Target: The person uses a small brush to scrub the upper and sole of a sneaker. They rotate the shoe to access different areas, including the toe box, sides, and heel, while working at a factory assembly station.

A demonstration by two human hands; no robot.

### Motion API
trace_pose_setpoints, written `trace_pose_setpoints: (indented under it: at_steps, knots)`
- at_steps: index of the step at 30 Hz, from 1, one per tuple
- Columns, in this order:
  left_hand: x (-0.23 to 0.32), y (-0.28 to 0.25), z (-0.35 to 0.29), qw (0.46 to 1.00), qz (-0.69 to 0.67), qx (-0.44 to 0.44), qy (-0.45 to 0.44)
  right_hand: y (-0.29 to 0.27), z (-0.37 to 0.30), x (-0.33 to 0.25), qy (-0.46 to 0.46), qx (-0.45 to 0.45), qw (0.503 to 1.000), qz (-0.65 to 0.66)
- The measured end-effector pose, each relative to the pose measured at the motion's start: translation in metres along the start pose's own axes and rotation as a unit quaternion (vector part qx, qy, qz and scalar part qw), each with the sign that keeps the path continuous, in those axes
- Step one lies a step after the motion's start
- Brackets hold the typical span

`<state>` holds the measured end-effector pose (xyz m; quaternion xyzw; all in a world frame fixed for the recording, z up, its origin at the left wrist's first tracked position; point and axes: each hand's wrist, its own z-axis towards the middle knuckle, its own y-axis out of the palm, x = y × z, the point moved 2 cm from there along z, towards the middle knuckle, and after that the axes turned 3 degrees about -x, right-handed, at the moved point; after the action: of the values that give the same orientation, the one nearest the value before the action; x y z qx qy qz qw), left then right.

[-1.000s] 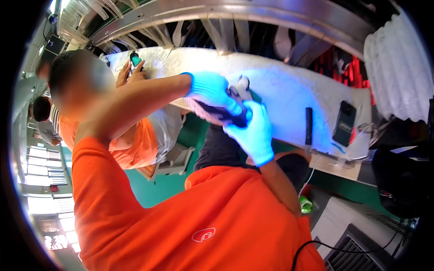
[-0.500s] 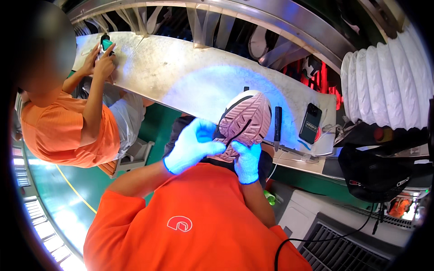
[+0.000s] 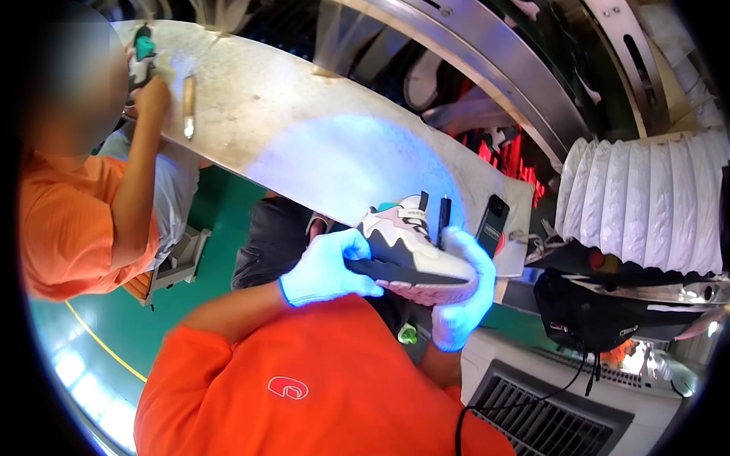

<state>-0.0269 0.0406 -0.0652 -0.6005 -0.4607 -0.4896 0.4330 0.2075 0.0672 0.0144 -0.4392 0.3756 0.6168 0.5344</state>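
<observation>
Shoe: one, white and grey with pink panels and a dark-and-pink sole (image 3: pixel 422 254); held between the two grips at the near edge of the desk, tilted, sole edge toward the wearer (contact with the desk cannot be told).
Left grip: gloved, lit blue (image 3: pixel 327 267); clamped on the shoe's left end, fingers against the upper, thumb by the sole.
Right grip: gloved likewise (image 3: pixel 465 285); clamped around the shoe's rounded right end.
Desk: pale, scuffed top (image 3: pixel 258 83); spreads beyond both grips, a blue-white pool of light on it.
Black stick: slim (image 3: pixel 445 213); on the desk, just beyond the right grip.
Phone: dark (image 3: pixel 493 220); beyond the right grip and to its right, near the black stick.
White hose: wide, ribbed (image 3: pixel 639 205); right of the right grip, well apart.
Bag: black, with straps (image 3: pixel 582 311); right of the right grip.
Grey machine: slatted vent (image 3: pixel 544 406); below the right grip and to its right.
Wooden-handled tool: one (image 3: pixel 188 106); on the desk, far beyond the left grip and to its left.
Co-worker: orange shirt (image 3: pixel 72 224); left of the left grip, well apart, a hand (image 3: pixel 154 97) at a second shoe (image 3: pixel 140 67).
</observation>
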Motion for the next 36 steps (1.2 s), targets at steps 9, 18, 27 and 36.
trace_pose_setpoints:
  at_steps: [9,18,27,36]
  knots:
    - [0.003,-0.044,-0.011,0.986,-0.022,-0.027,0.16,0.07,0.023,-0.019,-0.053,-0.194,0.971,-0.133]
    - [0.056,-0.056,-0.053,0.951,-0.018,0.059,0.302,0.13,0.005,-0.002,-0.194,-0.071,0.957,-0.205]
    - [0.07,-0.055,-0.01,0.913,0.094,-0.031,0.396,0.073,0.016,-0.018,-0.07,-0.253,0.951,-0.164]
    - [0.074,-0.016,0.009,0.921,0.078,-0.104,0.367,0.041,-0.016,0.0,-0.097,-0.138,0.984,-0.06]
